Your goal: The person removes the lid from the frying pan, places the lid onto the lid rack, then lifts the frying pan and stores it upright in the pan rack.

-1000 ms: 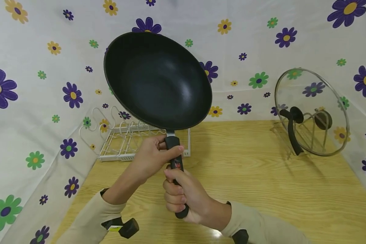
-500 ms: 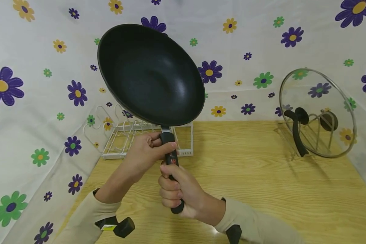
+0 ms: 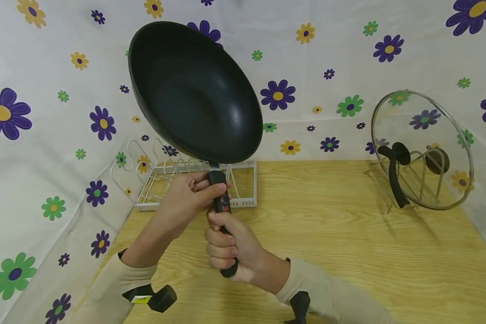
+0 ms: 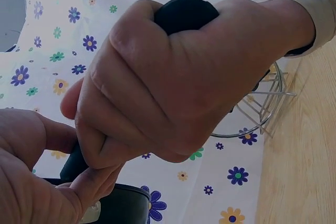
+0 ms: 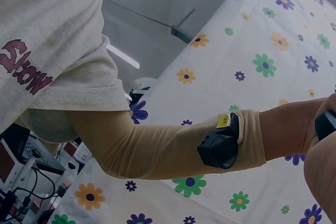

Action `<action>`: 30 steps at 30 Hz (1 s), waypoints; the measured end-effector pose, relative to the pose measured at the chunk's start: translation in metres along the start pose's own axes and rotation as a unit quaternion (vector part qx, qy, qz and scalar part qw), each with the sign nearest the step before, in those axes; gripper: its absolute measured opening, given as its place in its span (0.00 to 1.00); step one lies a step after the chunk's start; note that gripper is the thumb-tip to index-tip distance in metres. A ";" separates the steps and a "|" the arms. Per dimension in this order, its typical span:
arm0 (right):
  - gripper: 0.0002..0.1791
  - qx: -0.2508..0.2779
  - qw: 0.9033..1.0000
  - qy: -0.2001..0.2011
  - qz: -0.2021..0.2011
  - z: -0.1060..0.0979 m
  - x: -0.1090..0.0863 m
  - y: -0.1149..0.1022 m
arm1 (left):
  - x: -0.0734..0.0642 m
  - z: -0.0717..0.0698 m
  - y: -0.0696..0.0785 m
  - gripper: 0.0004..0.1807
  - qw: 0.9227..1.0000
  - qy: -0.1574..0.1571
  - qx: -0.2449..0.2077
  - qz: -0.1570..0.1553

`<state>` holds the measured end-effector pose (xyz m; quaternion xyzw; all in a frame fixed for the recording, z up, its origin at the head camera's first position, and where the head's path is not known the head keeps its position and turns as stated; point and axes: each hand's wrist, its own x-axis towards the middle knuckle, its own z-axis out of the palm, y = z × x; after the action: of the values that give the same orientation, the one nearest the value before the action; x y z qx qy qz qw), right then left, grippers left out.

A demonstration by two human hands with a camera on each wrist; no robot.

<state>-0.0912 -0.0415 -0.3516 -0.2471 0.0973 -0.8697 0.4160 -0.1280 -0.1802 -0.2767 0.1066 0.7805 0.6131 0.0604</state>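
A black wok-shaped frying pan (image 3: pixel 198 94) is held up above the table, its dark inside facing me and its body tilted up to the left. My right hand (image 3: pixel 236 247) grips the lower end of its black handle (image 3: pixel 222 204), fingers wrapped round. Just below the pan, my left hand (image 3: pixel 186 195) pinches the top of the handle, thumb across the front. In the left wrist view, the right hand (image 4: pixel 152 82) is curled round the handle, whose end (image 4: pixel 186 14) pokes out. Part of the left hand (image 4: pixel 31 171) shows at lower left there.
Behind the pan, a white wire rack (image 3: pixel 154 204) stands on the wood-grain table (image 3: pixel 328 252), partly hidden. At right, a glass lid (image 3: pixel 425 108) with a black knob leans upright in a wire stand (image 3: pixel 376 180). A flowered sheet (image 3: pixel 348 58) walls the back and sides.
The pan has risen a little and shifted left, turning slightly on its handle so more of its outer left side shows. Both hands moved left with it, keeping their hold.
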 end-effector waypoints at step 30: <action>0.17 0.094 0.991 -0.091 0.002 -0.005 0.024 0.016 | -0.010 -0.019 0.002 0.16 1.000 0.024 0.018 -0.006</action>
<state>-0.0955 -0.0706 -0.3539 -0.2845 -0.0226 -0.8481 0.4463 -0.1227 -0.2000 -0.2705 0.0878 0.7932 0.6010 0.0435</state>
